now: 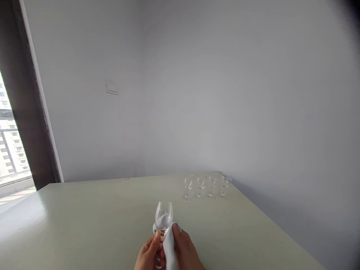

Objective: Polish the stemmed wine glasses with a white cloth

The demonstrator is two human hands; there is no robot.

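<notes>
Low in the middle of the head view, a clear stemmed wine glass [164, 214] is held upright over the table. My left hand [149, 252] is closed around its lower bowl and stem, thumb at the front. The glass's foot shows faintly below these fingers. My right hand [186, 247] grips a white cloth [169, 245], which is pressed against the right side of the bowl. Part of the cloth also shows behind the glass, and its lower end hangs between my hands. The right fingertips are partly hidden by the cloth.
Several clear stemmed glasses stand upright in a row at the table's far right, the leftmost glass [188, 187] nearest my hands. The pale green table [92, 221] meets grey walls. A light switch [111, 88] is on the wall, and a dark-framed window [14, 142] is at left.
</notes>
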